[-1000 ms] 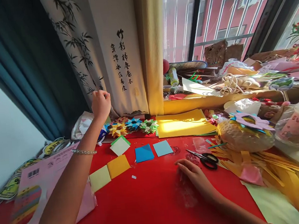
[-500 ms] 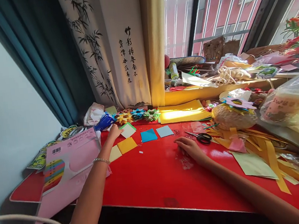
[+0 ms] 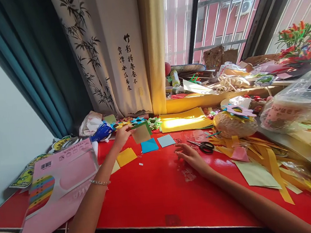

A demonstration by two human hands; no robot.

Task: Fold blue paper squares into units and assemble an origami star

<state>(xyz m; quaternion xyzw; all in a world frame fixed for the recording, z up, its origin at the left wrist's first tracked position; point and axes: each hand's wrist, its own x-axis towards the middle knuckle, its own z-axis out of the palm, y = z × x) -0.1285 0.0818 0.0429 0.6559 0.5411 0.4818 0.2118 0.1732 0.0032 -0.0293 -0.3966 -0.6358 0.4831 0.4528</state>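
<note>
My left hand [image 3: 123, 136] pinches the left edge of some green and tan paper squares [image 3: 141, 133], raised off the red table [image 3: 153, 198]. Just below them lies a blue paper square [image 3: 149, 145], with a light blue square [image 3: 166, 141] to its right. A yellow square [image 3: 127, 157] and a pale yellow square [image 3: 115, 167] lie near my left wrist. My right hand [image 3: 190, 155] rests on the table with loosely curled, parted fingers and holds nothing. Beside it are black-handled scissors [image 3: 205, 147] and a crumpled clear plastic scrap [image 3: 188, 175].
Folded paper flowers [image 3: 154, 123] and yellow sheets [image 3: 185, 119] line the back. A pink folder [image 3: 54, 190] covers the left side. At right sit a round pale object with a paper flower [image 3: 235, 123], yellow strips [image 3: 274, 168], pale green sheets [image 3: 257, 174] and a plastic-wrapped tub [image 3: 281, 112].
My left hand has lifted the green and pale squares off the table and tilted them up, moving right. My right hand's fingers have opened a little. The view has shifted slightly.
</note>
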